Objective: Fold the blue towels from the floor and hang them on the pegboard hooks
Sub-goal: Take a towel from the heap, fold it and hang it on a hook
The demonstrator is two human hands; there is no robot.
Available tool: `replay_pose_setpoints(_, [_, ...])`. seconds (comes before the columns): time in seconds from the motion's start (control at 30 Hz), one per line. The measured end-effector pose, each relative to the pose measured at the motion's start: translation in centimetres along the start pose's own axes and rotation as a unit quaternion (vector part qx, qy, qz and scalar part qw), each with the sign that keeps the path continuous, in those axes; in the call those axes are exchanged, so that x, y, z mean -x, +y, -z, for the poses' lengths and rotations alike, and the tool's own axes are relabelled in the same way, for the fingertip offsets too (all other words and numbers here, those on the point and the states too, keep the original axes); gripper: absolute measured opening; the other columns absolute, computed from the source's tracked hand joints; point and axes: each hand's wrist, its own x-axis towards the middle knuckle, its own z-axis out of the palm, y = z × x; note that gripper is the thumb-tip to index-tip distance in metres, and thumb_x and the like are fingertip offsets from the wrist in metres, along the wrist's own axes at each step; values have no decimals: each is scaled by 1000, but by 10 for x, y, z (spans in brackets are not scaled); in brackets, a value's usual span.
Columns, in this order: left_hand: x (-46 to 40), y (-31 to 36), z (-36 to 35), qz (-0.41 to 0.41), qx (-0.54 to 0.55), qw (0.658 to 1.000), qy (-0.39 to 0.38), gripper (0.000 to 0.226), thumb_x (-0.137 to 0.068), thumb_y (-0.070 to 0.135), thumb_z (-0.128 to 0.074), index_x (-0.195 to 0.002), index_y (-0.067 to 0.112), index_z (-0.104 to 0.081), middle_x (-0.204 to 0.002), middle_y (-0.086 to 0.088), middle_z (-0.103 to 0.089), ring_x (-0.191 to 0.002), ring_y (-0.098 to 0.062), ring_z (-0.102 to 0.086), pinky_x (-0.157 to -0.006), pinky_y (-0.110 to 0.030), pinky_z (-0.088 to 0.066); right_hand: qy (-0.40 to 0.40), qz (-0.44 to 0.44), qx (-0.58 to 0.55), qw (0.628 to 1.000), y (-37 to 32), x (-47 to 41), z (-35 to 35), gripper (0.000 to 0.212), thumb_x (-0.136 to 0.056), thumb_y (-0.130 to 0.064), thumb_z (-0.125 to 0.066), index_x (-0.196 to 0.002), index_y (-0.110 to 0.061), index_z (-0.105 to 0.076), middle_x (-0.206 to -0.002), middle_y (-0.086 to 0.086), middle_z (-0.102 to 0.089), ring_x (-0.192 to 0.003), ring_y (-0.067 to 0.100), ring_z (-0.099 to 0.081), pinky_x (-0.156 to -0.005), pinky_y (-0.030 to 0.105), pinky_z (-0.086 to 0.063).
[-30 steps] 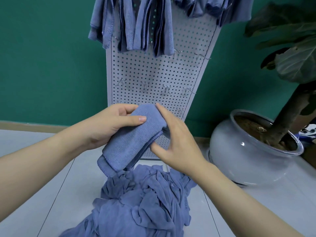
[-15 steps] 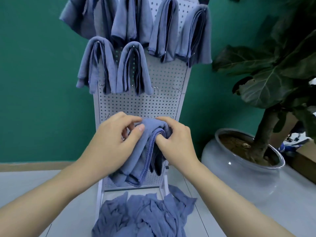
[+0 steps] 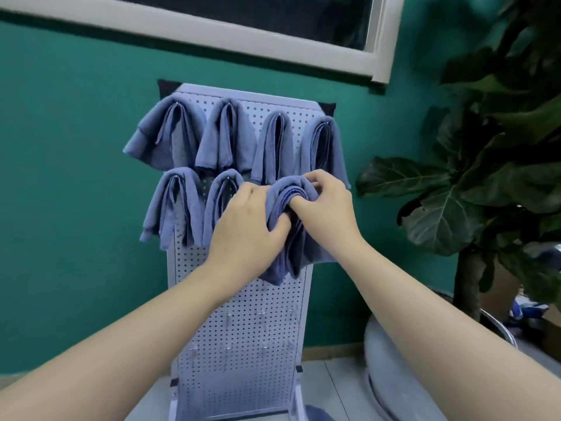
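Both your left hand point(image 3: 246, 226) and right hand point(image 3: 321, 205) are clamped on the folded blue terry towel point(image 3: 291, 238) — fold bunched between your fingertips, ready to slip over a hook on the white perforated pegboard point(image 3: 243, 329).

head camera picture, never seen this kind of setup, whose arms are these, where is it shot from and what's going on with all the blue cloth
There is no machine here. The picture comes from a camera worn on a person's head, looking forward and down, so the two bare arms are that person's own.

In front stands a white pegboard against a green wall. Six folded blue towels already hang on it, four in the top row and two below. The left hand and right hand together grip a seventh folded towel, held up in the second row, third place. Whether it sits on a hook yet cannot be seen. Empty hooks show lower down. A potted plant stands to the right.
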Motion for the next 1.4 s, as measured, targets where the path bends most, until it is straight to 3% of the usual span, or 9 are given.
replay_pose_setpoints(0.17, [-51,-8,2,-1,25,1000,-7,27,-96,10,-52,-120,15,-64,-113,-3,-58,-101,-18,-53,-85,-30,-40,-17,40,40,998,-8,-41,5,14,-87,-14,-61,-84,-27,-65,-68,-10,-62,-59,5,-50,-52,20,-37])
replay_pose_setpoints(0.27, [-76,-12,3,30,71,997,-17,32,-100,6,-44,-121,18,-64,-112,-1,-63,-94,-15,-55,-73,-17,-40,-25,50,68,996,-7,-64,3,20,-89,-7,-56,-81,-24,-61,-65,-10,-56,-56,6,-45,-46,15,-31])
replay_pose_setpoints(0.37, [-92,-19,-2,71,93,993,-7,36,-101,4,-41,-114,26,-65,-98,4,-66,-84,-10,-57,-60,-5,-38,-43,31,58,997,0,-82,-6,17,-91,2,-49,-83,-7,-61,-69,2,-55,-61,15,-41,-53,26,-35])
replay_pose_setpoints(0.47, [-99,-22,-16,106,106,989,6,34,-102,3,-41,-115,22,-67,-87,4,-64,-73,-7,-53,-55,-9,-38,-44,2,45,998,8,-91,-18,24,-94,5,-46,-79,-10,-57,-71,3,-53,-61,16,-40,-50,25,-32])
replay_pose_setpoints(0.6, [-103,-33,-41,158,132,978,23,32,-103,3,-41,-115,19,-66,-87,-4,-64,-67,-12,-51,-54,-22,-35,-36,-29,36,998,21,-99,-36,24,-95,6,-42,-97,-4,-64,-80,5,-56,-61,16,-42,-51,29,-35])
replay_pose_setpoints(0.9, [-108,-63,-71,170,147,974,32,32,-101,0,-40,-104,22,-62,-86,-5,-63,-69,-15,-50,-58,-22,-37,-46,-21,44,998,52,-113,-62,33,-94,7,-41,-102,-12,-67,-82,1,-61,-61,13,-45,-53,29,-38])
replay_pose_setpoints(1.17, [-94,-88,-95,163,170,971,33,38,-93,-1,-40,-78,30,-56,-62,6,-47,-50,-8,-35,-49,-17,-32,-15,33,41,999,83,-108,-84,23,-94,2,-49,-87,-13,-65,-73,-4,-58,-62,8,-45,-58,28,-37])
replay_pose_setpoints(1.3, [-82,-96,-109,140,185,972,21,38,-95,5,-44,-70,33,-50,-55,14,-49,-54,-6,-37,-51,-15,-34,26,41,-20,999,92,-93,-94,43,-90,6,-48,-69,-31,-55,-58,-11,-49,-55,6,-42,-53,19,-35])
replay_pose_setpoints(1.4, [-71,-100,-117,136,176,975,10,31,-96,10,-45,-71,27,-49,-63,1,-57,-57,-8,-40,-51,-17,-35,49,12,-49,998,95,-82,-101,48,-90,5,-48,-63,-35,-45,-52,-12,-44,-50,3,-43,-49,15,-33])
